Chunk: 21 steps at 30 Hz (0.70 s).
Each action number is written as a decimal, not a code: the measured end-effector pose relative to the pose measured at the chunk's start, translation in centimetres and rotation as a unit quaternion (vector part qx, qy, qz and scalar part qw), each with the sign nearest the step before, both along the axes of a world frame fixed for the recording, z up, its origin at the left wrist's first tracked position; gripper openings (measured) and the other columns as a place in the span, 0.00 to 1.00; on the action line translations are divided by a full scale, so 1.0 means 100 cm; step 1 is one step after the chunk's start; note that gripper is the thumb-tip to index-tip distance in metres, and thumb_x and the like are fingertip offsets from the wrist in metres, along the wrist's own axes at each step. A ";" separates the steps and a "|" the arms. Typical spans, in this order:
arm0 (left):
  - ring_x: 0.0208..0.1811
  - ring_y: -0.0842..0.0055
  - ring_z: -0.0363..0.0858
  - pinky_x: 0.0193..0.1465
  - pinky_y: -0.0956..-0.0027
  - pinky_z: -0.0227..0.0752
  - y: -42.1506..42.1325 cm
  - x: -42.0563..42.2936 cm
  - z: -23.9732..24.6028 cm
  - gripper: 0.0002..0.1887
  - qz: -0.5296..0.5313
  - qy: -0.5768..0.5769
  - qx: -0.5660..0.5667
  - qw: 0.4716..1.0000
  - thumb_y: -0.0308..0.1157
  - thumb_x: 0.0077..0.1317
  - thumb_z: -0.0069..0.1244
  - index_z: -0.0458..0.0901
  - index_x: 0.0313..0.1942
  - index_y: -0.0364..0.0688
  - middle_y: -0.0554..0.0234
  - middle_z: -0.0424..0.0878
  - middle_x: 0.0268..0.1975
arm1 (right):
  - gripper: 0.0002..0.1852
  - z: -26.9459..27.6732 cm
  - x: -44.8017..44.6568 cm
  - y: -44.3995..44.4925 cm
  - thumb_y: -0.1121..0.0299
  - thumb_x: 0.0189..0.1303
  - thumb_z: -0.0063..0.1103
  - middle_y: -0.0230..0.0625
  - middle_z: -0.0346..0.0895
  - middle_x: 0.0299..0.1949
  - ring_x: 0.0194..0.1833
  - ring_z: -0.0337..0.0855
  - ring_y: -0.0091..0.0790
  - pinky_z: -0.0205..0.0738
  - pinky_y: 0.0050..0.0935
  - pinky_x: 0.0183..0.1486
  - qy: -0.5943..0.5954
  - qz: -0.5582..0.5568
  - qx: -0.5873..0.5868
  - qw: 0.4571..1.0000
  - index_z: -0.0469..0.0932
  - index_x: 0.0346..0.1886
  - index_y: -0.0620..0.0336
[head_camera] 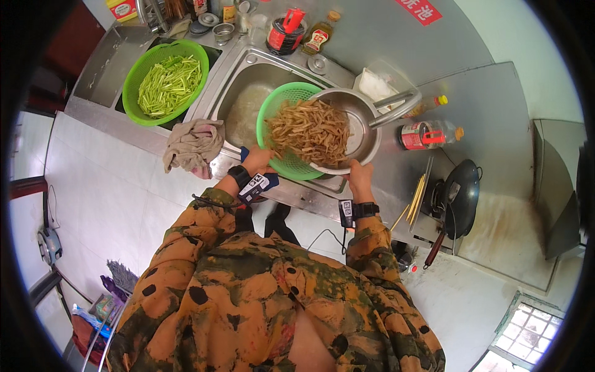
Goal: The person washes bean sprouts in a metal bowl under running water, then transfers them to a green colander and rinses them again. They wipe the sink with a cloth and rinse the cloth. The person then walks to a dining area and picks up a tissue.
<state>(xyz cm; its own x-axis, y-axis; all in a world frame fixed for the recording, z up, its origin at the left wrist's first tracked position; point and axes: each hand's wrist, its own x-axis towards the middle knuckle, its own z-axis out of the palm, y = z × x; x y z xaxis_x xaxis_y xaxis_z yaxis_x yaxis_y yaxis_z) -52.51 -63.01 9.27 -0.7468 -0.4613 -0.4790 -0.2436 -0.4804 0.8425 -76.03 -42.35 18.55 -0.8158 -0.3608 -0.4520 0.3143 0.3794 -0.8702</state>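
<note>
My left hand [258, 160] grips the near left rim of a green plastic colander [297, 173] over the steel sink. A dark blue cloth [271, 182] shows beside that hand. My right hand [360, 176] holds the near rim of a steel bowl [360, 135], which is tilted to the left over the colander. Brown food strips [311, 132] lie across the bowl and the colander; how many rest in each cannot be told. Under the colander, the sink basin [241, 109] holds cloudy water.
Left of the sink stands a green basket [130, 100] of cut green stalks [169, 86]. A crumpled cloth [194, 144] hangs at the counter edge. Bottles [430, 135], a white-filled container [374, 83], chopsticks [415, 200] and a wok [458, 200] are at the right. A faucet [158, 18] stands at the back left.
</note>
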 end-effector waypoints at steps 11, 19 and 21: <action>0.53 0.71 0.76 0.59 0.65 0.73 -0.019 0.001 -0.097 0.21 -0.218 -0.104 -0.375 0.895 0.33 0.63 0.61 0.72 0.52 0.38 0.64 0.77 0.49 | 0.37 0.073 0.051 -0.057 0.85 0.55 0.51 0.56 0.71 0.61 0.60 0.73 0.60 0.71 0.43 0.60 0.479 0.201 0.035 0.854 0.58 0.72 0.67; 0.38 0.59 0.82 0.41 0.58 0.74 -0.018 0.000 -0.113 0.27 -0.117 -0.044 -0.503 0.855 0.52 0.50 0.70 0.81 0.42 0.44 0.59 0.81 0.34 | 0.39 0.102 0.051 -0.073 0.87 0.55 0.48 0.56 0.66 0.65 0.61 0.73 0.59 0.72 0.41 0.60 0.542 0.211 0.002 0.814 0.56 0.74 0.63; 0.40 0.59 0.83 0.43 0.57 0.75 -0.015 0.002 -0.113 0.26 -0.059 0.036 -0.477 0.876 0.50 0.50 0.70 0.81 0.42 0.44 0.60 0.82 0.35 | 0.39 0.104 0.052 -0.075 0.87 0.54 0.48 0.55 0.65 0.66 0.61 0.73 0.60 0.72 0.41 0.60 0.552 0.215 -0.011 0.806 0.56 0.73 0.63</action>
